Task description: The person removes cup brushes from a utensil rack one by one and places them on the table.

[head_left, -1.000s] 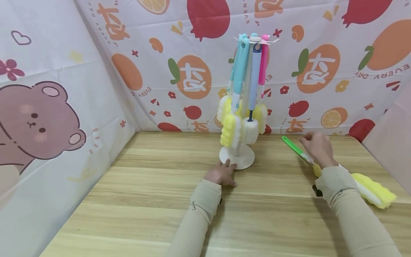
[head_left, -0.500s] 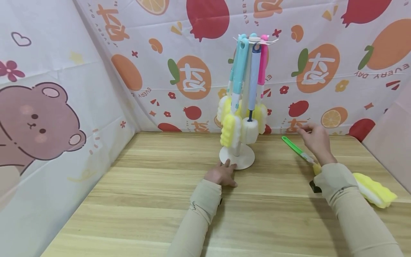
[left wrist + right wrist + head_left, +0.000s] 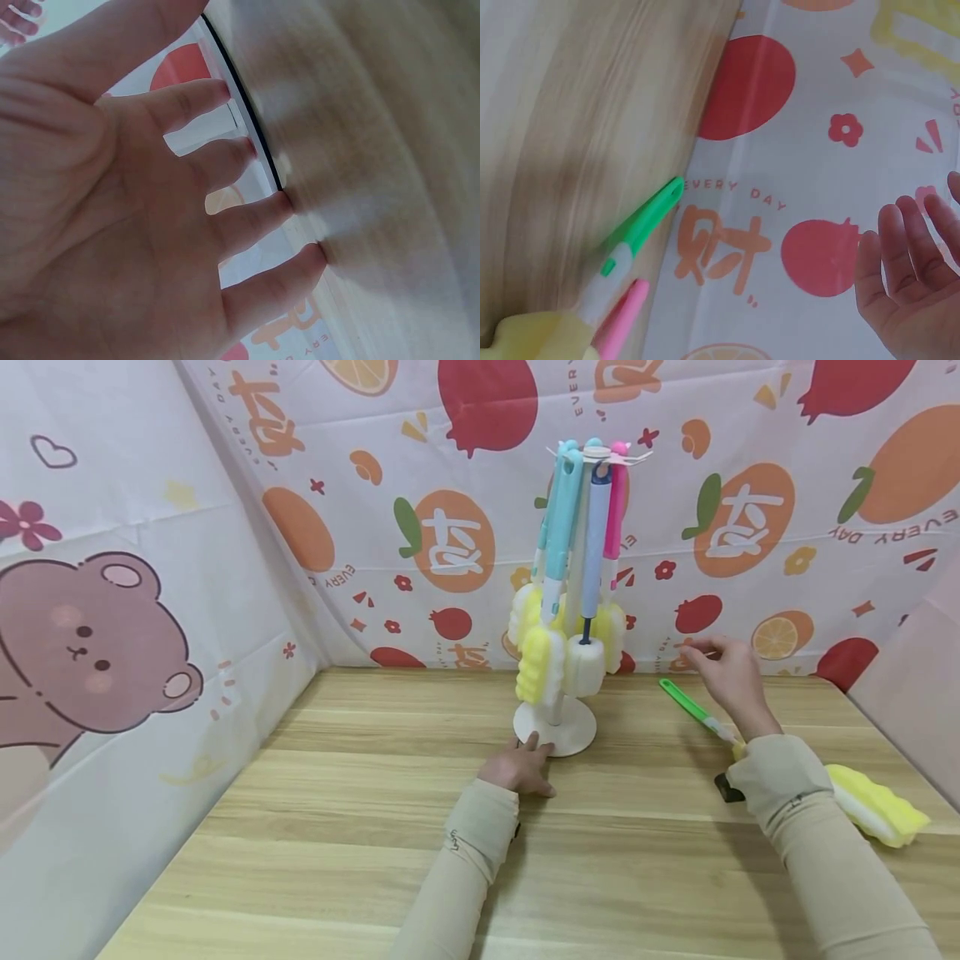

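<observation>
My left hand (image 3: pixel 517 768) rests with spread fingers at the front of the stand's round white base (image 3: pixel 573 737); in the left wrist view its fingertips (image 3: pixel 240 148) meet the base rim and the wood. On the stand hang sponge cleaning brushes, among them a teal-handled one (image 3: pixel 558 527), a light-blue one (image 3: pixel 594 547) and a pink one (image 3: pixel 615 514). Raised over the table's back right, my right hand (image 3: pixel 733 681) holds nothing, its fingers bent loosely. Below it lies a green-handled sponge brush (image 3: pixel 686 702). Beside that, the right wrist view shows a pink handle (image 3: pixel 622 319).
A yellow-and-white sponge head (image 3: pixel 873 806) lies on the wooden table (image 3: pixel 360 827) at the right, partly behind my right sleeve (image 3: pixel 795 785). Fruit-printed cloth (image 3: pixel 330 627) walls the back, and a bear-printed cloth (image 3: pixel 217 693) the left side.
My right hand has risen and shifted slightly left, away from the green-handled brush. My left hand stays at the stand's base, and the hanging brushes keep their places.
</observation>
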Tool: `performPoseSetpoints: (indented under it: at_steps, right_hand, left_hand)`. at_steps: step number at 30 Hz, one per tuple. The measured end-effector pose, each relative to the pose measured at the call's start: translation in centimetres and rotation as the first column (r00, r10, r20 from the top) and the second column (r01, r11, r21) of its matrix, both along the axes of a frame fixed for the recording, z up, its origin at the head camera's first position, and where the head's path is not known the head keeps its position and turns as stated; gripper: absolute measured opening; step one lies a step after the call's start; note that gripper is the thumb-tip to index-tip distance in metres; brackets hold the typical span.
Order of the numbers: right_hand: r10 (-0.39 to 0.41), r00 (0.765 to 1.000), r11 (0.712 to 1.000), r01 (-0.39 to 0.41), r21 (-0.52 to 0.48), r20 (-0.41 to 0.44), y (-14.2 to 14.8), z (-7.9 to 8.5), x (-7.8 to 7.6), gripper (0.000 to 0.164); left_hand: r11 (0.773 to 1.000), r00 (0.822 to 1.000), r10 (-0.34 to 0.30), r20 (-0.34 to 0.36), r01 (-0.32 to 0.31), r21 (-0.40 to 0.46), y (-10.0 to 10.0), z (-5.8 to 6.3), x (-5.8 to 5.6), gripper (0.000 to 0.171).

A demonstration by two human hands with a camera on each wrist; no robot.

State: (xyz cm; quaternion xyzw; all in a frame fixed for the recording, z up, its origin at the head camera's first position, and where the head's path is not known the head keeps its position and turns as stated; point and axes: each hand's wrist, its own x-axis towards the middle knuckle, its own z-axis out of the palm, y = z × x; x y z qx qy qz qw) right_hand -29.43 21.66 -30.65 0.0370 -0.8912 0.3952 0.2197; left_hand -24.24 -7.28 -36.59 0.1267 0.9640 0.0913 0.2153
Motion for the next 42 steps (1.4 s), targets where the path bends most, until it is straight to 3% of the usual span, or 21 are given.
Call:
performPoseSetpoints:
  at_steps: [8, 17, 42]
  right_hand:
    - [0.016, 0.999, 0.999, -0.017, -0.028, -0.033, -0.5, 0.4, 0.2, 0.032]
    - [0.038, 0.997, 0.998, -0.042, -0.055, -0.065, -1.0, 0.8, 0.1, 0.039]
    - [0.081, 0.988, 0.989, -0.096, -0.11, -0.131, -2.3, 2.3, 0.1, 0.029]
  left_hand:
    - [1.0, 1.0, 0.007, 0.005, -0.007, 0.004, 0.0, 0.1, 0.1, 0.071]
    - [1.0, 1.0, 0.012, 0.008, -0.012, 0.001, 0.0, 0.0, 0.1, 0.071]
    - [1.0, 1.0, 0.017, 0.007, -0.017, 0.017, 0.1, 0.0, 0.1, 0.072]
